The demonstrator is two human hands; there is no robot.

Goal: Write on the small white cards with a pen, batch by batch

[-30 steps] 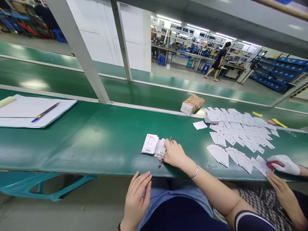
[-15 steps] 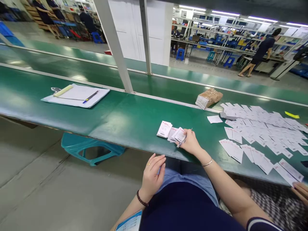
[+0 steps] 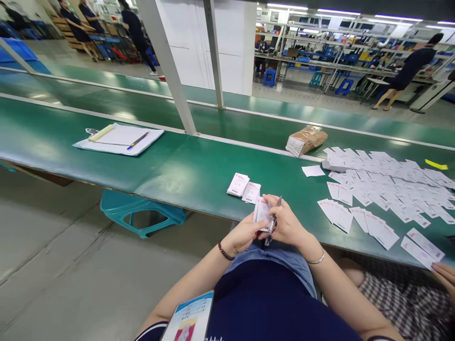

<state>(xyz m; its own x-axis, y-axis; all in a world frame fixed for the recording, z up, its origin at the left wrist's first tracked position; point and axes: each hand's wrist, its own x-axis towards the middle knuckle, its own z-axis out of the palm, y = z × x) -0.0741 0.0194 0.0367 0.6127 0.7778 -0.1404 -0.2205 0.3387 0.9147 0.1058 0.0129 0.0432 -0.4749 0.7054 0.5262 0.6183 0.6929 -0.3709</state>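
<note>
A small stack of printed white cards (image 3: 262,211) is held between my two hands just in front of the table edge. My left hand (image 3: 246,233) grips its left side, thumb on top. My right hand (image 3: 283,220) closes on the right side and also holds a pen (image 3: 273,227), which slants across the fingers. Beyond my hands, two more piles of cards lie side by side on the green table: a left pile (image 3: 238,184) and a right pile (image 3: 251,192).
Many white cards (image 3: 384,184) are spread over the table at right, where another person's hand (image 3: 444,274) touches one. Behind them sits a brown-wrapped bundle (image 3: 306,140). A clipboard (image 3: 119,139) with a pen lies at left. A teal stool (image 3: 142,213) stands below the table.
My right hand has lifted a stack of cards from the table and brought it toward my body. My left hand has moved up and right and taken hold of it too.
</note>
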